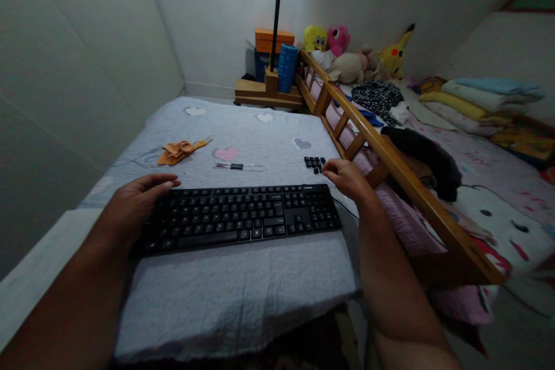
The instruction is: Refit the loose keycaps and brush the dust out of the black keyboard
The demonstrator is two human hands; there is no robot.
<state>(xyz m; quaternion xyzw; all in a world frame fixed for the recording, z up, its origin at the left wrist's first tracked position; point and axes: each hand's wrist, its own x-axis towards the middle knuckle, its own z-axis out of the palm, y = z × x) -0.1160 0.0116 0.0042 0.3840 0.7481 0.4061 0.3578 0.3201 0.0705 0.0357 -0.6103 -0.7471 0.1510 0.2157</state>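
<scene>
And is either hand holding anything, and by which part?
Left hand at the left end of the keyboard, grip unclear. Right hand at the keycaps; can't tell if one is pinched.

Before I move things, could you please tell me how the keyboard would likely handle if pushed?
The keyboard looks like one long slab, so probably stiff. Its low, flat shape should resist tipping. The cable at its right might drag.

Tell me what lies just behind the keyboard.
Behind the keyboard lie an orange cloth, a wire-ended tool and, by the right hand, small black keycaps. That hand may cover more keycaps; what it hides cannot be seen.
</scene>
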